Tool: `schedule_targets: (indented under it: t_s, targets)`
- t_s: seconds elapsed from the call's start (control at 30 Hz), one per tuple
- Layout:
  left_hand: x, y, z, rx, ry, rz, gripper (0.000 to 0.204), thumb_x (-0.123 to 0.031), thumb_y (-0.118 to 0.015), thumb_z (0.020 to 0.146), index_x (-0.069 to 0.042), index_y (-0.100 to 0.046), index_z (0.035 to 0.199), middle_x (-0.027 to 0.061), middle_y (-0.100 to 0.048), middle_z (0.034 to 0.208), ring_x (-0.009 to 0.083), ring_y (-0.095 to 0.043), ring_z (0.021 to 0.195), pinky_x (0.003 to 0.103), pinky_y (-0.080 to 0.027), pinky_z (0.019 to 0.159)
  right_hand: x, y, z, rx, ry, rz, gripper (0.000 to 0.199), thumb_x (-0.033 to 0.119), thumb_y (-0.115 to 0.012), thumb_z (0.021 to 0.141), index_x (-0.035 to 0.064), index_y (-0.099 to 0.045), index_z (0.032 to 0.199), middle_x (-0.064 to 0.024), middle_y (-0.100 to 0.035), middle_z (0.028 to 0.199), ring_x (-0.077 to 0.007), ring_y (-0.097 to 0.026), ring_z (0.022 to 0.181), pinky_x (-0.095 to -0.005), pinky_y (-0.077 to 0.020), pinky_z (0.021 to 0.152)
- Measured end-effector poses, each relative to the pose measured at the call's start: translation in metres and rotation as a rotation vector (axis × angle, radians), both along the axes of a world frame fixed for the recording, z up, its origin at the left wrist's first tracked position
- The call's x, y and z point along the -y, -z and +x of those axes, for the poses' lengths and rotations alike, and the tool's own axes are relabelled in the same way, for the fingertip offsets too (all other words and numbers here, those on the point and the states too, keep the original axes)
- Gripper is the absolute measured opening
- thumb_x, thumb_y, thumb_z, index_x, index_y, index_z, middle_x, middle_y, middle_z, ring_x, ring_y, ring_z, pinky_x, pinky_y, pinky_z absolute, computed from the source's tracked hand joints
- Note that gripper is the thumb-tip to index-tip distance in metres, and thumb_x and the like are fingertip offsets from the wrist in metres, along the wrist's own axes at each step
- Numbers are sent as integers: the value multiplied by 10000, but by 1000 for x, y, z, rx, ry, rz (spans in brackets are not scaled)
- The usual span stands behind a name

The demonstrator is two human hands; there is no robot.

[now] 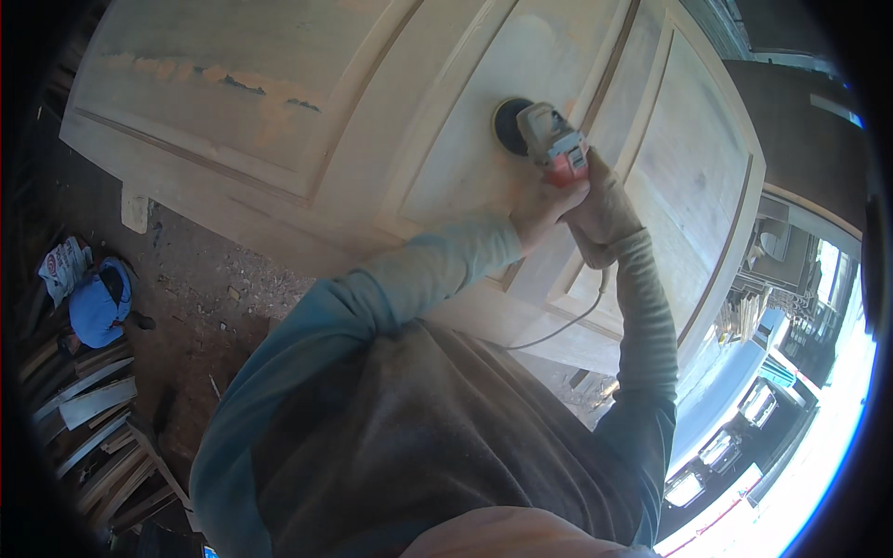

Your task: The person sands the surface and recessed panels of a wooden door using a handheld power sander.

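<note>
A dusty angle grinder [563, 153] with a red and grey body is held over a large pale panelled wooden door [363, 177]. Its round sanding disc [509, 127] lies against one of the raised panels. My left hand [542, 212] closes on the near side of the red body. Wrapped around the rear of the body is my right hand [605, 205], in contact with the left. From below the right hand a power cord [588, 312] curves toward my dark apron. Part of the grip is hidden behind the hands.
Orange-brown filler patches [200, 76] mark the door's left panel. Scattered debris covers the dirt floor [223, 288]. Stacked wood strips [98, 418] lie at the lower left, near a blue rounded shape [98, 307] and a white bag [65, 268]. Bright daylight enters at the right.
</note>
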State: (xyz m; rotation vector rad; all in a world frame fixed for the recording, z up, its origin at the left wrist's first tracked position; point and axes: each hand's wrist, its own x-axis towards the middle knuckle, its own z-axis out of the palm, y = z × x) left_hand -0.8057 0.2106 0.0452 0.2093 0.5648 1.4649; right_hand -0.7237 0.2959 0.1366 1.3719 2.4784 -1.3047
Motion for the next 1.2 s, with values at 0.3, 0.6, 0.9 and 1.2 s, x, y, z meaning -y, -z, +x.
schedule_targets:
  t_s: [0.3, 0.6, 0.9, 1.2]
  targets:
    - [36, 6, 31, 135, -63, -61, 427, -361, -701, 1021, -152, -598, 1379, 6, -638, 1327, 121, -571, 1256, 367, -471, 1034, 22, 11, 30, -18, -168, 135, 607, 214, -789, 878, -2, -536, 1386, -204, -705, 1209, -275, -717, 1103, -407, -580, 887]
    - [40, -23, 14, 63, -26, -63, 436, -349, -691, 1021, -92, -580, 1355, 14, -648, 1238, 107, -612, 1110, 348, -470, 1016, 37, -22, 2, 41, 5, -28, 629, 248, -813, 839, -23, -536, 1335, -220, -710, 1206, -302, -701, 1132, -412, -542, 967]
    - [46, 15, 47, -12, 34, -93, 532, -391, -661, 1031, -27, -579, 1410, 57, -678, 1213, 147, -600, 1169, 371, -458, 1035, 38, 15, 36, -131, 186, -275, 599, 122, -801, 851, 8, -527, 1371, -164, -688, 1216, -276, -688, 1119, -406, -572, 941]
    - [67, -7, 80, 171, -48, -101, 501, -292, -706, 1016, -86, -534, 1438, 48, -630, 1337, 163, -608, 1229, 385, -475, 1054, 53, 2, 58, -139, 229, -398, 652, 195, -784, 871, 12, -508, 1433, -221, -650, 1361, -345, -641, 1274, -422, -483, 1085]
